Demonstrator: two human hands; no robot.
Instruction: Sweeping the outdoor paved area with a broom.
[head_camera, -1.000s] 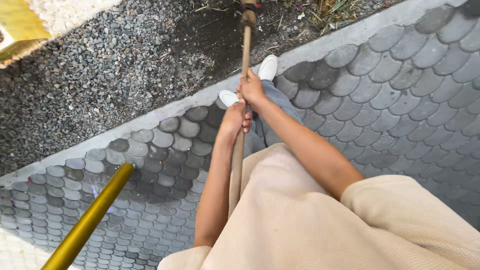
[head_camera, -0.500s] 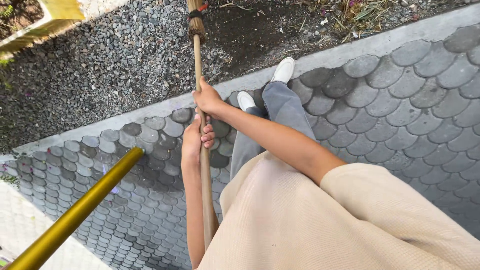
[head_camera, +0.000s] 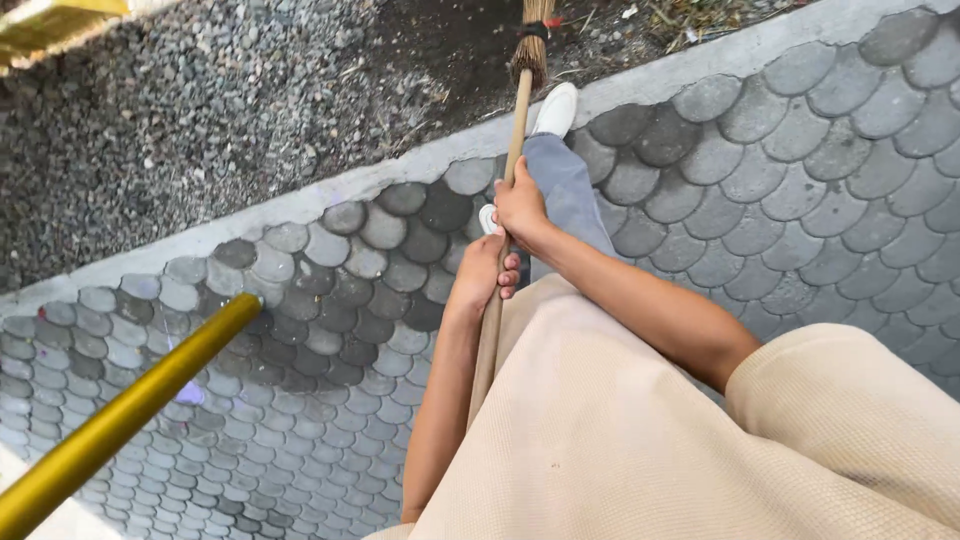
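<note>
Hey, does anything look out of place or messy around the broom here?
Only small litter: dry twigs and scraps lie on the gravel past the curb, near the broom head. Both the left hand and right hand grip the handle. The paving looks intact.

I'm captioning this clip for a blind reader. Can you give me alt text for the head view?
Both hands grip a wooden broom handle, the right hand above the left hand, its bristles on dark gravel beyond a grey kerb. The person stands on scale-patterned paving; a yellow pole crosses lower left.
</note>
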